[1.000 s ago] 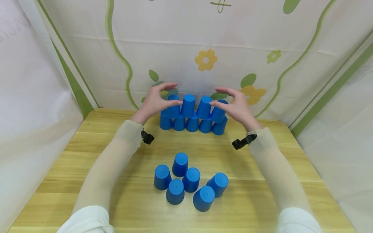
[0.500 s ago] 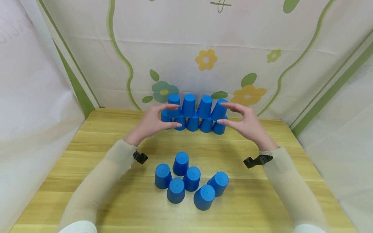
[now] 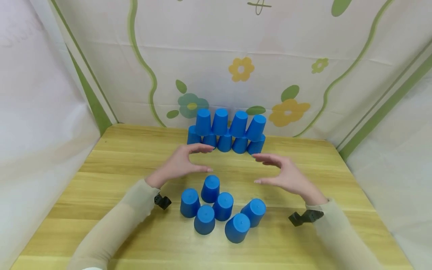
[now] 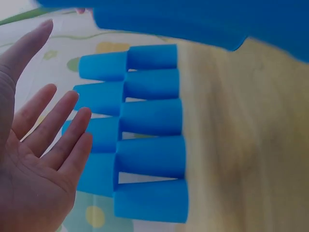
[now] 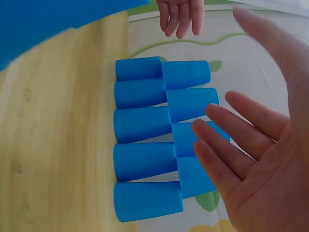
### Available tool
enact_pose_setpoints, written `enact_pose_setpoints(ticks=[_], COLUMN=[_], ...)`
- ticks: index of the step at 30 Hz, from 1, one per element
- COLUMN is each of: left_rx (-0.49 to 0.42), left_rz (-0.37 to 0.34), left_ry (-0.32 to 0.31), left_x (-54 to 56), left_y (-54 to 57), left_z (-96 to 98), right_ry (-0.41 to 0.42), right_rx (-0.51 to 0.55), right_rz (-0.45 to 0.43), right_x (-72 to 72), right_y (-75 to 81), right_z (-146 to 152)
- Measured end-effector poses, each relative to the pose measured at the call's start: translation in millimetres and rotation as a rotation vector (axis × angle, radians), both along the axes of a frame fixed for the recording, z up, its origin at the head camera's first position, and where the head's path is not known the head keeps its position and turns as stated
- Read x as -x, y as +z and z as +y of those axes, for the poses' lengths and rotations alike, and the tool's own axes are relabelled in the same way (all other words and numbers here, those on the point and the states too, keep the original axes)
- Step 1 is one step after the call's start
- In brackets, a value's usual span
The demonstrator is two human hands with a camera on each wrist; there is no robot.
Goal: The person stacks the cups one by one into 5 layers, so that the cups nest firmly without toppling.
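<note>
Blue cups stand upside down in two stacked rows at the back of the table, the upper row (image 3: pixel 220 122) bridging the gaps of the lower row (image 3: pixel 224 143). My left hand (image 3: pixel 180 163) is in front of the stack's left end, above the table, thumb and fingers spread apart and holding nothing. Opposite it, my right hand (image 3: pixel 287 172) is also empty, its palm turned inward and fingers extended. Nearer to me several loose cups, among them a rear cup (image 3: pixel 210 188) and a front right cup (image 3: pixel 237 227), stand upside down below the hands.
The wooden table (image 3: pixel 135 240) ends at a white fabric backdrop (image 3: pixel 202 30) printed with flowers, close behind the stacked cups. White fabric (image 3: pixel 37 131) also hangs along the left side and the right side.
Both hands have drawn back from the stacked cups toward me and lower, moving somewhat apart. The stacked rows and the loose cups keep their places.
</note>
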State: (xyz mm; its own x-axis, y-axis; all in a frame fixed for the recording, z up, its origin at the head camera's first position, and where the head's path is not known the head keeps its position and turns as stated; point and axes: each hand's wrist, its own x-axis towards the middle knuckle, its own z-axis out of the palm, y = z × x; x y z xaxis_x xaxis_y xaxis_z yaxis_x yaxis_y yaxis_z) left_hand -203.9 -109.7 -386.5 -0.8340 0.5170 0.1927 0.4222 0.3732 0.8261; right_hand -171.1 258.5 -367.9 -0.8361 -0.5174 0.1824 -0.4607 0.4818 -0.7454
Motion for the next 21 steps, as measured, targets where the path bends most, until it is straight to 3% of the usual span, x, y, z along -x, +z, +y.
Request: enact_pose_setpoints(ticks=[5, 14, 21], left_rx=[0.0, 0.026, 0.047], left_rz=[-0.035, -0.083, -0.136], left_ry=[-0.065, -0.136, -0.194], left_x=[-6.8, -13.1, -12.2], left_y=[-7.1, -17.3, -20.3], left_z=[3.3, 8.5, 9.3], right_ry=[0.11, 0.192, 0.169], right_rx=[-0.008, -0.057, -0.065], right_rz=[-0.081, -0.217, -0.287], right_x=[-14.6, -35.1, -38.2], right_y=[-7.4, -24.3, -30.5], right_z=[-1.9, -6.0, -4.2])
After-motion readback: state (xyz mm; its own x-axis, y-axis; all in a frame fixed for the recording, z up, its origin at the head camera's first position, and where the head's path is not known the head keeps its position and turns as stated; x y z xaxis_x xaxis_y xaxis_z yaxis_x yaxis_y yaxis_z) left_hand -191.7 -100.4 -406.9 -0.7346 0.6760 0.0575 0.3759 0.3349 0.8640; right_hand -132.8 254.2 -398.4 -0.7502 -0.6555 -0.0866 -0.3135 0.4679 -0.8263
